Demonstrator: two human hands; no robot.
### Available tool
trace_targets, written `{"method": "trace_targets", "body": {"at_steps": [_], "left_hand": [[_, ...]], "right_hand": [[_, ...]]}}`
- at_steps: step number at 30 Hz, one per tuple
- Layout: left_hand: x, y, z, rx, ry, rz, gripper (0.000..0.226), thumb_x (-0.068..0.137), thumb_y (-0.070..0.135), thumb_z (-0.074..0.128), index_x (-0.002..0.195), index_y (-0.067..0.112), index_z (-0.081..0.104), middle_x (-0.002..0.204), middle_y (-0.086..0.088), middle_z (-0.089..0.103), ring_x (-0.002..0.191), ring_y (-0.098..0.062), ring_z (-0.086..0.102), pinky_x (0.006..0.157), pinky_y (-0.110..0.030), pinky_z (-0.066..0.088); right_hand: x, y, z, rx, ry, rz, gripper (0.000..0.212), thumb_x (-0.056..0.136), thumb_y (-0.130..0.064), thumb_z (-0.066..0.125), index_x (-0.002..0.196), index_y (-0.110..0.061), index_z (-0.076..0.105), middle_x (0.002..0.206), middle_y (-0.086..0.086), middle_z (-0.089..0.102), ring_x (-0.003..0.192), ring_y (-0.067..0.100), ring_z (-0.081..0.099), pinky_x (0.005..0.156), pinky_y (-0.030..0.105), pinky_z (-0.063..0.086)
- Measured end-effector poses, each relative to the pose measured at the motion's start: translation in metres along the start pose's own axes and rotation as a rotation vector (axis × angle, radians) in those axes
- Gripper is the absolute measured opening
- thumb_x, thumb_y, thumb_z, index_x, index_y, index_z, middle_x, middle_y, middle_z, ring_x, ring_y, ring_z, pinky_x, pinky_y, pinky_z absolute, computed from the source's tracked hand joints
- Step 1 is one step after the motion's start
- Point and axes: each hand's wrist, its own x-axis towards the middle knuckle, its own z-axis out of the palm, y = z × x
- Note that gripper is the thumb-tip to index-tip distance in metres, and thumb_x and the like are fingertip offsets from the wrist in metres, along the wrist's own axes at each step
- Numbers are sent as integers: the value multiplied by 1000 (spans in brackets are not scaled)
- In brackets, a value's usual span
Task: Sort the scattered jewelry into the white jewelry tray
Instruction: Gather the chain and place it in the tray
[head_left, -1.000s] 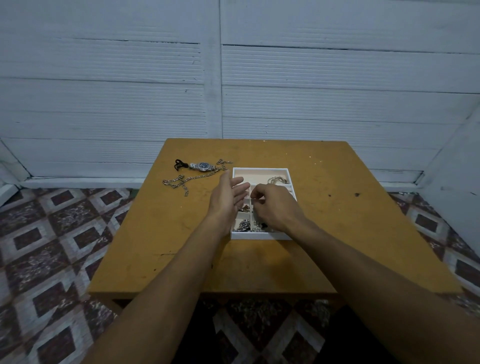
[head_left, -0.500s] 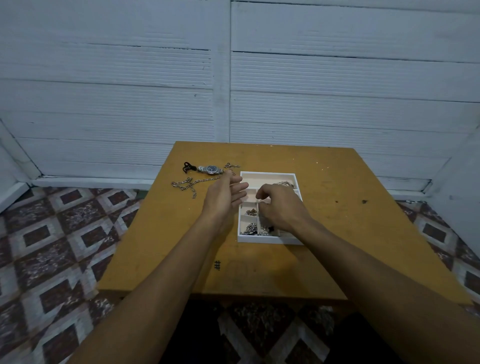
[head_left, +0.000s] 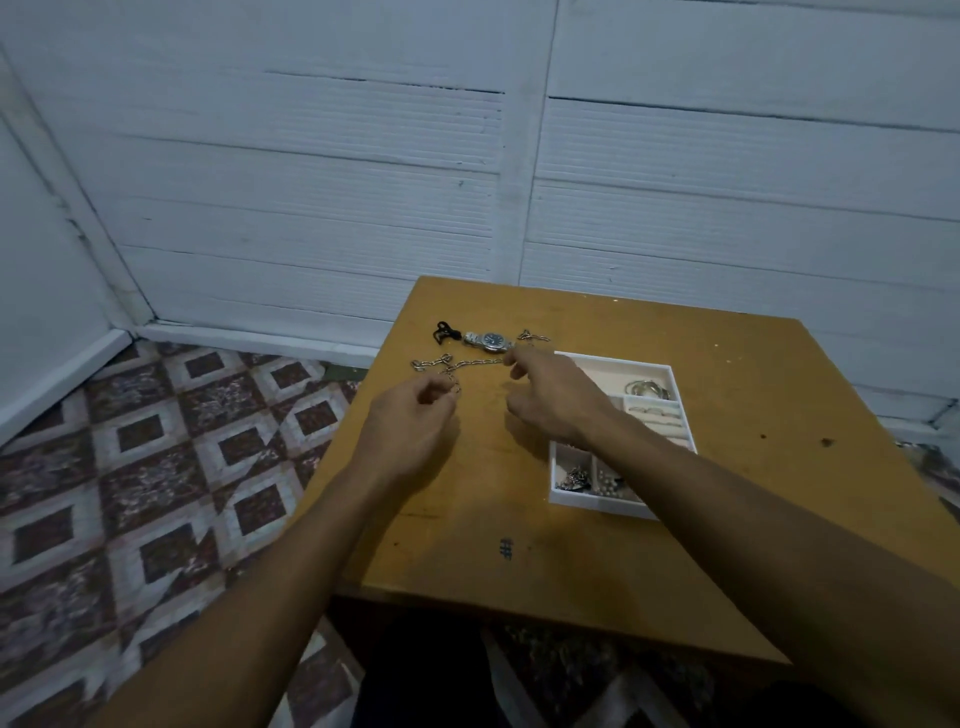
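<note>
Left hand (head_left: 410, 423) has its fingers curled, with thumb and forefinger closing right at the near loose end of the chain (head_left: 478, 362). Whether they already pinch a link I cannot tell, since the light is dim and the links are tiny. Right hand (head_left: 553, 400) is spread wide and holds nothing, its forefinger tip at the chain's far stretch, just below the watch (head_left: 491, 340).

The chain lies on the table (head_left: 519, 519), left of the tray (head_left: 597, 505). Its long axis runs left to right between the two hands, so each hand is next to one end. Lifting it probably calls for gathering both ends, then carrying them rightward to the tray.

The right forearm crosses the tray's middle and hides those compartments. A small black piece (head_left: 445, 332) lies beside the watch, but its kind is hard to make out.
</note>
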Motion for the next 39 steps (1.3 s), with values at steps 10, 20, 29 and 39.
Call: {"method": "trace_targets", "body": {"at_steps": [10, 20, 29, 39], "left_hand": [[7, -46, -11, 384, -31, 149, 34, 96, 37, 47, 121, 19, 60, 119, 1, 61, 112, -12, 47, 94, -29, 39], [5, -55, -2, 388, -34, 216, 31, 96, 35, 48, 121, 21, 59, 115, 5, 61, 110, -9, 47, 89, -22, 34], [7, -20, 7, 84, 102, -47, 23, 98, 27, 49, 90, 19, 69, 83, 6, 65, 75, -7, 56, 61, -18, 41], [26, 11, 3, -431, -310, -532, 38, 97, 35, 51, 74, 7, 64, 66, -10, 64, 55, -21, 55, 51, -29, 42]], "right_hand": [[49, -35, 49, -280, -41, 34, 47, 88, -54, 54, 120, -18, 55, 120, 7, 60, 110, 26, 55, 93, 42, 47], [55, -43, 52, -260, -69, 154, 15, 93, -16, 47, 101, -11, 59, 109, 11, 63, 100, 28, 56, 82, 38, 48], [42, -30, 50, 151, -1, 141, 11, 95, -18, 50, 99, -10, 56, 89, 3, 61, 84, 21, 59, 66, 33, 48], [0, -25, 44, 632, 28, 93, 18, 89, -12, 63, 87, -16, 45, 72, 1, 59, 68, 14, 61, 60, 32, 50]]}}
